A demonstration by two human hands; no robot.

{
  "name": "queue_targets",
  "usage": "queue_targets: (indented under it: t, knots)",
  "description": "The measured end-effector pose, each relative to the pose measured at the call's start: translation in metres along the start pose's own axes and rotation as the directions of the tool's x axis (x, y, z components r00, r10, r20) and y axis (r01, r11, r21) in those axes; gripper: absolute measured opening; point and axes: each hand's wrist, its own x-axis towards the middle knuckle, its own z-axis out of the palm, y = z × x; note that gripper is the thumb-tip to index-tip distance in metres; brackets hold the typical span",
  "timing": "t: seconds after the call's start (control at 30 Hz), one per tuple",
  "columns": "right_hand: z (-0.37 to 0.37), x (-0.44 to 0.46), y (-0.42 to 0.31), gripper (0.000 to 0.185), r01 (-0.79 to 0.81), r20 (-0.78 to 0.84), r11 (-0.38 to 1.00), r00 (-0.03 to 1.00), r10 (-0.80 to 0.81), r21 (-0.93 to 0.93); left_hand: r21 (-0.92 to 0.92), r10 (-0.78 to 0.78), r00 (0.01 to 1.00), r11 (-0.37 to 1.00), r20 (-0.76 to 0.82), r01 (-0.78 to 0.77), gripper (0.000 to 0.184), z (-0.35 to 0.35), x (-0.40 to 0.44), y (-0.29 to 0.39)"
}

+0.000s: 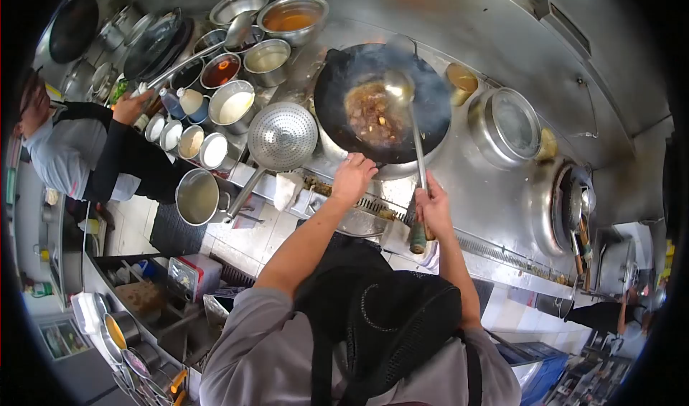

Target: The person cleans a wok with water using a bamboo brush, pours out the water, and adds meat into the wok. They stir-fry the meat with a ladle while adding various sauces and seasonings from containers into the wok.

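Note:
A black wok (331, 112) sits on the range with browned, sauced pieces of food (373, 115) in its middle and smoke rising from it. My left hand (352, 179) is closed at the wok's near rim; the fingertips' exact grip is partly hidden. In my right hand (434, 206) is the long handle of a ladle (400, 89), whose bowl hangs over the wok just right of the food. The ladle's grip end points down toward me.
Left of the wok lies a perforated strainer (282, 134), near several seasoning bowls and a bowl of orange liquid (291, 20). A co-worker (72, 147) at far left holds another ladle (240, 29). Right stand a lidded pot (502, 129) and a second burner (554, 208).

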Motion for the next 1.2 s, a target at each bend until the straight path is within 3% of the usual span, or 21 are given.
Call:
queue_targets:
  t: [0.03, 0.07, 0.1, 0.13, 0.17, 0.2, 0.23, 0.37, 0.4, 0.43, 0.47, 0.53, 0.57, 0.7, 0.77, 0.87, 0.93, 1.1, 1.13, 1.2]
  knots:
    - [-0.006, 0.011, 0.006, 0.058, -0.001, 0.007, 1.0, 1.0, 0.001, -0.002, 0.003, -0.006, 1.0, 1.0, -0.002, 0.006, 0.013, 0.0, -0.001, 0.0]
    - [-0.013, 0.027, 0.014, 0.057, 0.216, -0.085, 0.916, 0.962, -0.258, -0.338, 0.013, 0.0, 1.0, 1.0, 0.004, 0.0, 0.012, 0.0, -0.002, -0.001]
    - [-0.019, 0.045, 0.02, 0.056, 0.351, -0.081, 0.68, 0.853, -0.516, -0.643, 0.024, 0.007, 1.0, 1.0, 0.009, -0.008, 0.012, 0.0, -0.001, -0.001]
    - [-0.019, 0.056, 0.012, 0.057, 0.377, -0.09, 0.659, 0.824, -0.56, -0.651, 0.03, 0.005, 1.0, 1.0, 0.005, -0.005, 0.012, -0.001, 0.0, -0.002]
    - [-0.019, 0.063, 0.006, 0.057, 0.384, -0.084, 0.658, 0.822, -0.563, -0.648, 0.029, 0.001, 1.0, 1.0, 0.012, -0.001, 0.013, -0.001, 0.0, -0.001]
    - [-0.012, 0.057, -0.026, 0.057, 0.208, -0.113, 0.795, 0.938, -0.326, -0.57, 0.029, -0.006, 1.0, 1.0, 0.02, 0.005, 0.013, -0.002, 0.0, 0.0]
    - [-0.006, 0.054, -0.042, 0.056, 0.0, -0.114, 0.874, 0.992, -0.063, -0.486, 0.037, -0.012, 1.0, 0.999, 0.018, 0.011, 0.013, -0.002, 0.0, 0.0]
    - [-0.017, 0.059, -0.022, 0.061, -0.058, 0.069, 0.875, 0.992, 0.104, -0.48, 0.031, 0.014, 1.0, 0.999, 0.006, -0.014, 0.013, -0.002, -0.001, -0.001]
    - [-0.028, 0.058, 0.002, 0.062, 0.261, 0.184, 0.775, 0.965, -0.188, -0.575, 0.03, 0.029, 1.0, 0.999, 0.0, -0.029, 0.013, -0.003, -0.001, -0.002]
    - [-0.04, 0.055, 0.019, 0.063, 0.541, 0.326, 0.572, 0.837, -0.44, -0.617, 0.034, 0.024, 1.0, 0.999, -0.004, -0.024, 0.013, -0.004, 0.0, -0.002]
    - [-0.053, 0.045, 0.02, 0.063, 0.543, 0.331, 0.57, 0.836, -0.438, -0.616, 0.025, 0.021, 1.0, 0.999, -0.022, -0.02, 0.013, -0.005, 0.0, -0.001]
    - [-0.081, 0.017, 0.008, 0.062, 0.499, 0.353, 0.318, 0.837, -0.418, -0.806, 0.005, 0.013, 0.999, 1.0, -0.031, -0.013, 0.013, -0.003, -0.002, -0.001]
    - [-0.094, 0.006, -0.004, 0.062, 0.49, 0.348, 0.32, 0.844, -0.409, -0.811, 0.011, 0.02, 0.999, 1.0, -0.045, -0.02, 0.013, 0.0, -0.002, -0.003]
    - [-0.13, -0.042, -0.081, 0.052, 0.256, 0.248, -0.007, 0.93, -0.271, -0.967, -0.002, -0.009, 1.0, 1.0, -0.028, 0.009, 0.012, 0.001, -0.004, -0.001]
    - [-0.137, -0.068, -0.134, 0.05, 0.254, 0.227, 0.058, 0.93, -0.289, -0.966, -0.004, -0.017, 1.0, 1.0, -0.025, 0.017, 0.012, 0.002, -0.005, 0.001]
    - [-0.13, -0.108, -0.217, 0.049, 0.173, 0.154, 0.105, 0.974, -0.168, -0.979, 0.003, -0.018, 0.997, 1.0, -0.075, 0.018, 0.013, -0.001, -0.005, 0.002]
    - [-0.128, -0.122, -0.243, 0.051, -0.014, -0.003, 0.16, 0.997, 0.071, -0.987, -0.02, -0.037, 0.997, 0.999, -0.067, 0.036, 0.013, 0.002, -0.005, 0.003]
    - [-0.135, -0.072, -0.151, 0.057, 0.063, 0.057, 0.214, 0.998, -0.034, -0.975, -0.053, -0.067, 0.995, 0.997, -0.068, 0.064, 0.013, 0.003, -0.007, 0.002]
    - [-0.141, -0.053, -0.113, 0.057, 0.171, 0.133, 0.249, 0.977, -0.165, -0.953, -0.059, -0.077, 0.995, 0.996, -0.057, 0.073, 0.013, 0.001, -0.007, 0.003]
    - [-0.151, -0.017, -0.037, 0.056, 0.297, 0.171, 0.548, 0.948, -0.269, -0.782, -0.046, -0.057, 0.996, 0.998, -0.07, 0.054, 0.013, 0.0, -0.009, 0.002]
